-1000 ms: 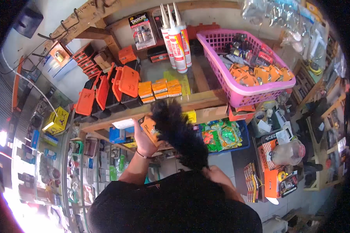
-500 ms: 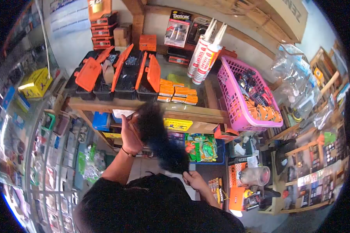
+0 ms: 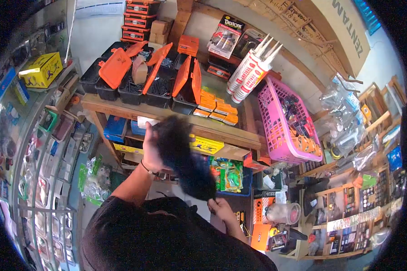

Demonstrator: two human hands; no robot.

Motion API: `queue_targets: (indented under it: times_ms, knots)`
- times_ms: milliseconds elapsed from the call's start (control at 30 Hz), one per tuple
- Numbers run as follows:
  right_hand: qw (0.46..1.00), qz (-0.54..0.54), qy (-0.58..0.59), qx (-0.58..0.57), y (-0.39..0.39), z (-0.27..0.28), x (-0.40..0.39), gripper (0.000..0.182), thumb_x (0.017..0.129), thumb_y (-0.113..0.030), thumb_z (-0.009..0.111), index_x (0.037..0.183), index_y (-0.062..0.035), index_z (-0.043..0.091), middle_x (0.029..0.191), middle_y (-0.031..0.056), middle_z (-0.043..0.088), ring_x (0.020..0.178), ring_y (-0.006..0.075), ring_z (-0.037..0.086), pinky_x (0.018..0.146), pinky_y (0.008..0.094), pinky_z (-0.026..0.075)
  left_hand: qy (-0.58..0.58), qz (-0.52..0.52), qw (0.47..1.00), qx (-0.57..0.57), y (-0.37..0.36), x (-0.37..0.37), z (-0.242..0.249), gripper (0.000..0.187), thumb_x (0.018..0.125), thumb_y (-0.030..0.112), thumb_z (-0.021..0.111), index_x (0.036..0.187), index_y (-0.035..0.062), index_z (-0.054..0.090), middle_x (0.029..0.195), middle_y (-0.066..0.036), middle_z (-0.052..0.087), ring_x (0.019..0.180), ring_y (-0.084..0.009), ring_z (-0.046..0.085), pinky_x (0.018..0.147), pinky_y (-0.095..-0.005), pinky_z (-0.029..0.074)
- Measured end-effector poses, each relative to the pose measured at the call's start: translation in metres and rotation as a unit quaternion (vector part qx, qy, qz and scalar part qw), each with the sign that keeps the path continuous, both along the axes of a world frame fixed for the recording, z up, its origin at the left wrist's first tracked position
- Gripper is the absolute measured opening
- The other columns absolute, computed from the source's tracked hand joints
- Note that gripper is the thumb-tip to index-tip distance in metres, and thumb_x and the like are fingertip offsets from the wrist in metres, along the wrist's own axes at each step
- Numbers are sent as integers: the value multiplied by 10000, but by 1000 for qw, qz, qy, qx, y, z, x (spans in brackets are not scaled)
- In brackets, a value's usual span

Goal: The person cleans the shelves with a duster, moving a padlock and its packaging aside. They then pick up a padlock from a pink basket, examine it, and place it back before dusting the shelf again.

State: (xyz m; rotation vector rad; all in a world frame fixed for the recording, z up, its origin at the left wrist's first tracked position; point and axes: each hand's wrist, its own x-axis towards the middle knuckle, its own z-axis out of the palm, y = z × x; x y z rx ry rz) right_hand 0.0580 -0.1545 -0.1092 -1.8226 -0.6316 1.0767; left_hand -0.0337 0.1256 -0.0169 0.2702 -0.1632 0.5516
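Observation:
A dark, fluffy duster (image 3: 190,167) is blurred by motion in front of my body. My right hand (image 3: 220,207) is closed around its lower end. My left hand (image 3: 152,151) is raised at the duster's upper left side, smeared by motion, with a bracelet at the wrist; its fingers are partly hidden, and what it holds cannot be made out. Just beyond stands a wooden shelf (image 3: 167,118) with black bins (image 3: 158,86) with orange lids, small orange boxes (image 3: 206,104), and white sealant tubes (image 3: 251,74).
A pink basket (image 3: 276,128) of packets stands on the right of the shelf. Yellow boxes (image 3: 206,145) and green packets (image 3: 230,176) lie below. Glass shelving (image 3: 36,210) lines the left side; a clear jar (image 3: 282,213) stands at lower right.
The view has shifted and tilted. The brown flat object seen beside my left hand no longer shows clearly. My right hand still grips the duster's lower end.

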Motion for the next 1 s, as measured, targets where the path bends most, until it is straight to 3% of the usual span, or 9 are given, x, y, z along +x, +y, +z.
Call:
queue_targets:
  times_ms: [200,300,400,433,500,567,767,833,1000]
  knots:
    - [996,78,-29,-39,6,9,-5,399,874,-349,483,642,-29,539,537,-17,468,493,75,407,460,244,334,-162,-90,975,124,28,8,-28,858,771,688,271,1286,3,299,1249,-209,404,1101,-444,412,912,-557,331]
    - [999,40,-23,-2,15,10,-3,399,876,-349,475,646,-30,540,537,-14,467,490,79,407,462,247,335,-5,-6,994,-111,12,-19,9,740,808,645,245,1289,91,338,1264,-175,403,1130,-397,406,943,-551,296]
    - [993,84,17,-86,28,31,-7,406,876,-358,473,634,-39,542,525,-17,460,485,79,399,452,248,328,-93,-4,994,-60,19,-23,-6,763,801,656,251,1286,72,334,1284,-164,384,1106,-381,432,938,-575,283]
    - [988,117,-64,-82,26,24,-3,409,875,-360,473,635,-37,544,518,-15,455,483,80,394,447,252,324,-165,-78,976,117,39,-17,-25,805,781,676,272,1283,49,327,1288,-171,376,1121,-373,419,931,-595,272]
    - [974,153,-147,-77,28,19,2,413,875,-362,472,635,-35,546,510,-13,450,482,80,389,441,256,320,-107,-5,993,42,28,-26,-11,834,772,688,270,1282,30,322,1286,-181,374,1132,-360,414,934,-556,304]
    - [998,34,-12,-54,31,16,1,385,858,-346,499,640,-30,526,518,-13,441,470,95,395,434,268,318,8,39,998,-45,22,-34,4,794,783,674,265,1282,61,338,1273,-164,396,1136,-347,415,957,-512,305]
    - [988,114,-73,-81,33,15,-8,393,869,-351,479,643,-32,522,521,-8,445,487,90,391,449,269,323,-183,-49,975,120,39,-34,-24,745,802,647,260,1265,71,355,1251,-165,418,1100,-335,441,922,-515,348]
    - [994,75,-59,-57,32,12,-7,407,865,-359,487,650,-17,534,521,-1,455,497,95,397,455,281,334,-31,29,993,-113,22,-47,4,749,800,650,258,1280,81,341,1271,-160,399,1120,-346,425,938,-533,317]
    - [969,167,-154,-93,36,18,0,384,884,-325,457,604,-62,485,508,-26,413,450,67,354,417,253,282,-133,-40,985,102,38,-46,-34,778,779,672,273,1307,101,301,1281,-158,387,1129,-361,411,924,-560,318]
